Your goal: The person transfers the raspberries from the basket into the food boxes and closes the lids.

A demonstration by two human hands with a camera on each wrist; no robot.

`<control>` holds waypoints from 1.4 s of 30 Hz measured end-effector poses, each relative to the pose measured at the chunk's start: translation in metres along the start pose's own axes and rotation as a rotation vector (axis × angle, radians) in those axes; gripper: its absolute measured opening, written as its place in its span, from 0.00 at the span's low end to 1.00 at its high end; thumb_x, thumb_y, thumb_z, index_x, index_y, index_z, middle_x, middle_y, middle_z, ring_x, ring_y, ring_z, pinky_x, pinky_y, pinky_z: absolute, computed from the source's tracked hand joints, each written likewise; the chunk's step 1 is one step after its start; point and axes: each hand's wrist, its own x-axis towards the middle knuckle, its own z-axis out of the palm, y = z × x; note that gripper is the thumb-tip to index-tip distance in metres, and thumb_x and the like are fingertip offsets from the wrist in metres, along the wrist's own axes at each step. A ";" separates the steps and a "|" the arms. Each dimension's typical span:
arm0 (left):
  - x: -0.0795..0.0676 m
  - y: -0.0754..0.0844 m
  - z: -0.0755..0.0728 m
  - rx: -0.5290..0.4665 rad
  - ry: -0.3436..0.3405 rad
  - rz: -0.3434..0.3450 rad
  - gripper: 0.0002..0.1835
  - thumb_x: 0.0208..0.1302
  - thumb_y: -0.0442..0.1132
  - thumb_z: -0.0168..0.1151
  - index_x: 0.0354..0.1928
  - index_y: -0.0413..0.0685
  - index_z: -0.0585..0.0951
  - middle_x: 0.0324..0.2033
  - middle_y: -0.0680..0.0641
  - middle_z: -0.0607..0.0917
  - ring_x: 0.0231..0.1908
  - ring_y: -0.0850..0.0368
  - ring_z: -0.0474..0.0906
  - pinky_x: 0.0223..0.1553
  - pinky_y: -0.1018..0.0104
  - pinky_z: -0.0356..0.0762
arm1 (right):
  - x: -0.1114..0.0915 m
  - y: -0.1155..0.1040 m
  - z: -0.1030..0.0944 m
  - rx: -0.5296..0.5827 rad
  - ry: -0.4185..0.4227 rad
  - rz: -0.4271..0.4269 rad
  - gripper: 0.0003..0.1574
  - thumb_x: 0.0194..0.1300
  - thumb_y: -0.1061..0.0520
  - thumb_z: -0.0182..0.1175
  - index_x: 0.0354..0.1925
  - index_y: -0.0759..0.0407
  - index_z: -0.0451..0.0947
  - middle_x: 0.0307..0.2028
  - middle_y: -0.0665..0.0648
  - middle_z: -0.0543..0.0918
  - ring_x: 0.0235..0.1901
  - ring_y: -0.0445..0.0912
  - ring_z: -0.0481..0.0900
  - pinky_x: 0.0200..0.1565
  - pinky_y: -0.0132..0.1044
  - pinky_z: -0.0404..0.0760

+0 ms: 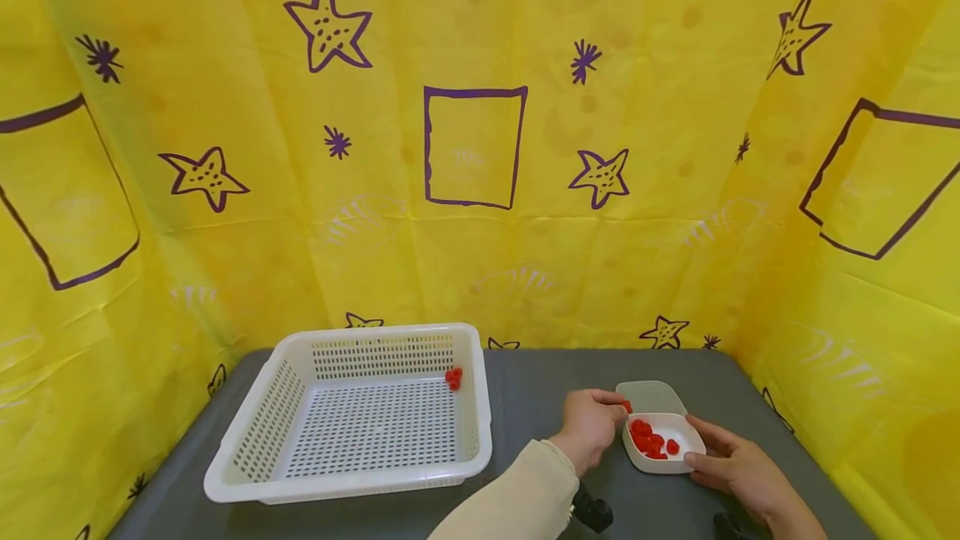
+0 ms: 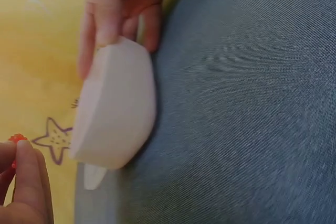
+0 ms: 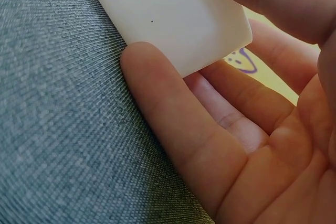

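My left hand (image 1: 588, 425) pinches a small bumpy red piece (image 2: 17, 138) between thumb and fingertips, beside the back left corner of a small white box (image 1: 651, 466). Several more red pieces (image 1: 643, 437) lie inside that box, mostly on its left side. Its pale lid (image 1: 651, 394) is flipped back behind it. At the right end, my right hand (image 1: 738, 473) grips the box, thumb at the near rim and fingers around the side. The right wrist view shows the white wall of the box between that thumb and the fingers.
A large white perforated basket (image 1: 352, 488) stands on the left of the grey table (image 1: 540, 373). A few red pieces (image 1: 453, 378) lie in its back right corner. Yellow curtain (image 1: 480, 273) with purple drawings encloses the table at the back and sides.
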 end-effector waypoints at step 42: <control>0.039 0.149 -0.125 0.001 -0.508 0.275 0.41 0.63 0.34 0.70 0.75 0.65 0.64 0.73 0.60 0.62 0.72 0.54 0.56 0.65 0.50 0.64 | 0.001 0.002 -0.001 0.004 -0.005 0.000 0.51 0.67 0.56 0.67 0.75 0.70 0.49 0.70 0.78 0.55 0.52 0.53 0.78 0.50 0.48 0.81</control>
